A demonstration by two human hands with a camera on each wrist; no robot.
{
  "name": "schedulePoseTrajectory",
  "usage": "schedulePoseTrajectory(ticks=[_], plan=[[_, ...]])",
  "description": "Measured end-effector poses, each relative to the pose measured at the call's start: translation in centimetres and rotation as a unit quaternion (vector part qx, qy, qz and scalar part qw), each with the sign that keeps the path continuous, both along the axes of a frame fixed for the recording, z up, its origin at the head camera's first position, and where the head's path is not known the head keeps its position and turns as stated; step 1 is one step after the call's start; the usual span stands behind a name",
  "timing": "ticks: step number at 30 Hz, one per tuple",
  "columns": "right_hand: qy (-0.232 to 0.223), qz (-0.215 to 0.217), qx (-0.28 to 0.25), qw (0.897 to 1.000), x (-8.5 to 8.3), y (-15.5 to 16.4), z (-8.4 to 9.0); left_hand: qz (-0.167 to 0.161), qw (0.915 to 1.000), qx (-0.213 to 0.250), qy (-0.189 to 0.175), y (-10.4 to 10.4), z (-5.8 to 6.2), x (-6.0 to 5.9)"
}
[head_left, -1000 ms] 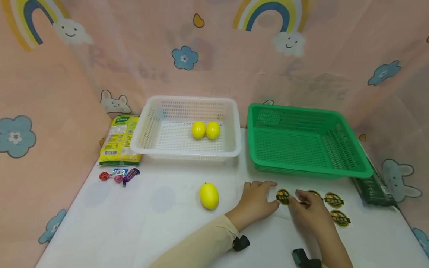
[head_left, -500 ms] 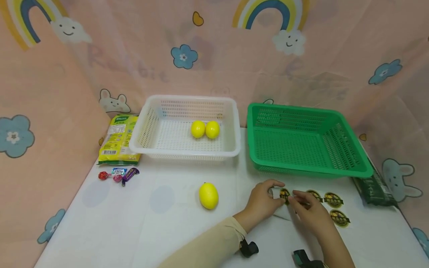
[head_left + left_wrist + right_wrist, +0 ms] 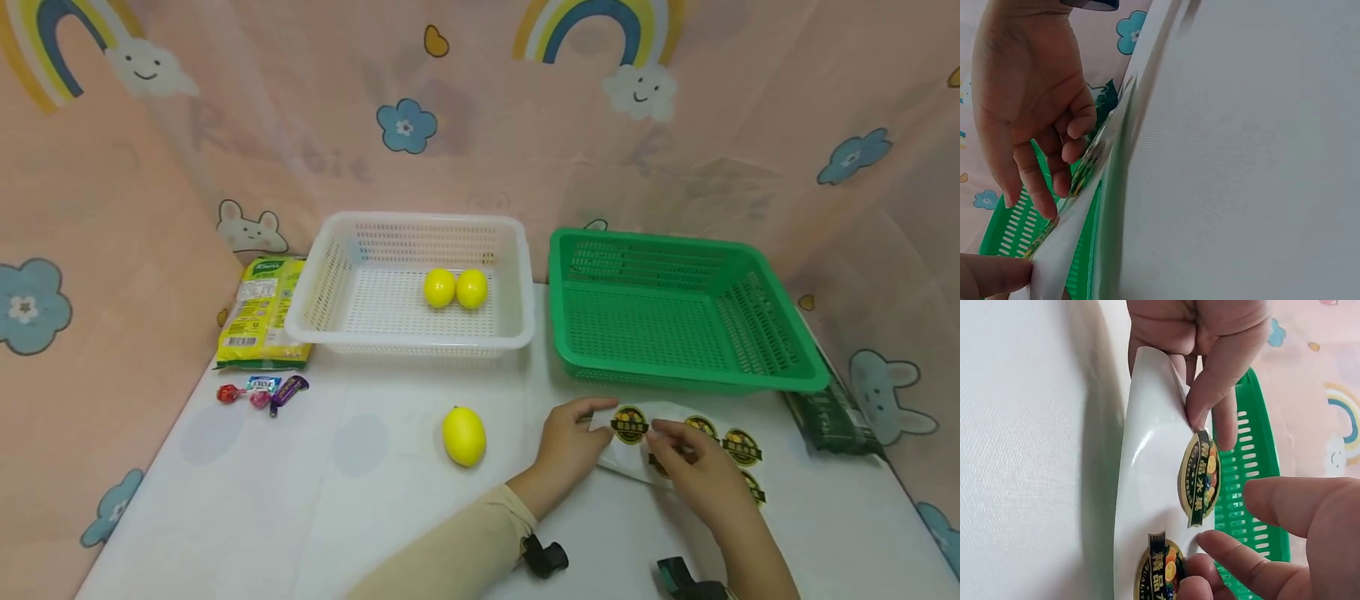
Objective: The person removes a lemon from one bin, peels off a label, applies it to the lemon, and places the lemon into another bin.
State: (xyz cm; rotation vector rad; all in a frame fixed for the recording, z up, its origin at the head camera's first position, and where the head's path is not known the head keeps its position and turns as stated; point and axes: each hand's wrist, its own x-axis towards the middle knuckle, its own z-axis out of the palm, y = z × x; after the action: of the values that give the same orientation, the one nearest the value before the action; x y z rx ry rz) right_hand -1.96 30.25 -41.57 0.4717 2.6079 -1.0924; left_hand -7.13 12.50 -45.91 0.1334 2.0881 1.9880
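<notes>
A white sticker sheet (image 3: 1147, 419) with several round black-and-gold fruit labels is lifted and bent above the white table. My left hand (image 3: 564, 442) pinches its left edge between thumb and fingers. Beside the end label (image 3: 1199, 478), my right hand (image 3: 696, 471) has its fingertips close to the sheet. In the right wrist view its thumb (image 3: 1272, 497) stands apart from the forefinger, which meets the sheet by that label's edge. The label lies on the backing. A yellow lemon (image 3: 464, 436) lies on the table, left of my left hand.
A white basket (image 3: 408, 342) holds two more lemons (image 3: 439, 288). Right of it stands a green basket (image 3: 690, 382), with a dark green packet (image 3: 832, 421) beside it. At left are a yellow packet (image 3: 258, 312) and several wrapped sweets (image 3: 288, 392).
My left hand has shifted slightly and tipped the sheet, so the end label now faces the head camera more fully. The right hand stays by that label.
</notes>
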Motion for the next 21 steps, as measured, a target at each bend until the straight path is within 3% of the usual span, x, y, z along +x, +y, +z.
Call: schedulePoseTrajectory(ticks=[4,9,16,21], plan=[[0.004,-0.012,-0.006,1.0,0.2,-0.3,0.4,-0.009,0.9983,0.055,-0.017,-0.6,0.4,0.4],[0.013,-0.035,-0.019,0.999,0.5,-1.0,0.6,-0.021,0.9878,0.14,-0.064,-1.2,0.8,0.8],[0.009,-0.089,-0.078,0.993,0.4,-1.6,0.5,-0.026,0.9824,0.171,-0.07,-1.6,1.0,1.1],[0.006,-0.11,-0.085,0.99,0.3,-1.7,0.7,-0.027,0.9806,0.181,-0.071,-1.7,0.9,1.2]])
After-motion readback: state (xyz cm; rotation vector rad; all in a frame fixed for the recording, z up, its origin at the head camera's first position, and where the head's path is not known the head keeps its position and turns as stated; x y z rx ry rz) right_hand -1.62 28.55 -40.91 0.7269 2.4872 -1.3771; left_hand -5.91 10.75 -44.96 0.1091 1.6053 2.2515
